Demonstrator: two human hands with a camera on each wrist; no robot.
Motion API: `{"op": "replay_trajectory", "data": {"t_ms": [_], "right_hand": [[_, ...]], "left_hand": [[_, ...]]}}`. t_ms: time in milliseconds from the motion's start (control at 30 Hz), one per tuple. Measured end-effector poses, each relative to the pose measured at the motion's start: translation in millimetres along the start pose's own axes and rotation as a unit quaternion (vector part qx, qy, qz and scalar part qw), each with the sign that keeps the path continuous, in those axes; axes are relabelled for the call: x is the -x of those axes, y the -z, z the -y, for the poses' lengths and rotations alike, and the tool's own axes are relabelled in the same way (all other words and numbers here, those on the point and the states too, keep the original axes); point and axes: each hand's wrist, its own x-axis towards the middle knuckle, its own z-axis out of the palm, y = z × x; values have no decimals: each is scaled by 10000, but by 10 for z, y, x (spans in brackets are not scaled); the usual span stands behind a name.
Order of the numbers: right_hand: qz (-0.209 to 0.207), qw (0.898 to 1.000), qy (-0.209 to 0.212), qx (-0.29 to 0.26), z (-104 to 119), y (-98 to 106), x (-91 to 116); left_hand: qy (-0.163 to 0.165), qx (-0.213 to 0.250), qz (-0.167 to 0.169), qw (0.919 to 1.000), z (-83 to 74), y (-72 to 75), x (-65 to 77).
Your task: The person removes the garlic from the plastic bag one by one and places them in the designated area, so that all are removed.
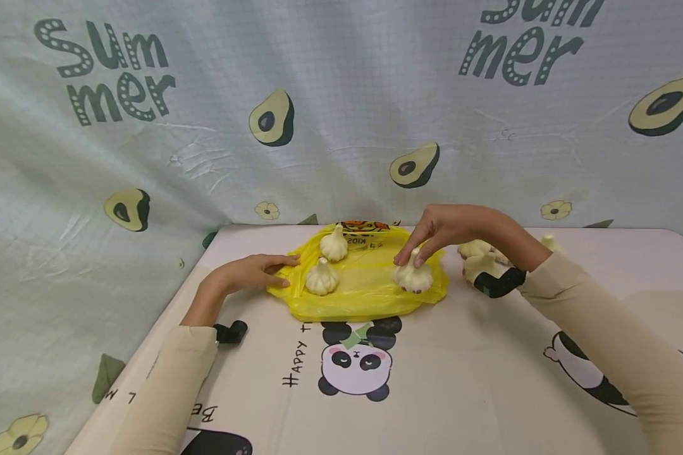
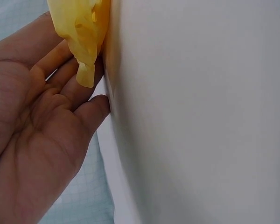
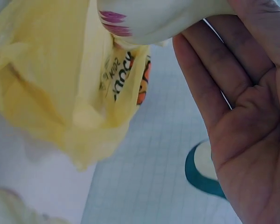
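Note:
My right hand (image 1: 441,230) pinches a garlic bulb (image 1: 413,278) by its neck, over the right part of a yellow plastic bag (image 1: 364,306). Purple marks show on this bulb's underside in the right wrist view. Two more garlic bulbs, one at the front (image 1: 321,278) and one behind it (image 1: 334,245), sit on the bag's left part. My left hand (image 1: 253,273) rests at the bag's left edge, its fingers loosely extended. In the left wrist view a yellow corner of the bag (image 2: 86,42) hangs in front of those fingers.
Several more garlic bulbs (image 1: 475,248) lie on the table (image 1: 432,379) to the right of the bag, partly hidden behind my right wrist. A printed cloth (image 1: 330,170) with avocados hangs behind the table. A panda print (image 1: 355,366) lies before the bag.

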Motion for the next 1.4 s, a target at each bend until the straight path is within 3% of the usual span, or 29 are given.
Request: {"op": "replay_trajectory", "data": {"t_ms": [167,500,767,1200,1400], "right_hand": [[-312,9992,92,237,-40,9,190],[-620,9977,271,31,-58,2,475],[-628,9978,124,-161,-48,-55,597],[-791,9960,244,327,-103,-164,895],[-802,9964,149,215,-147,-233,1048]], "left_hand": [[-115,-23,-3,9999,3,12,-9],[-54,9,-16,10000,10,46,-12],[-13,88,-9,10000,23,31,2],[3,70,1,10000,-18,0,16],[5,39,33,10000,-34,-3,1]]}}
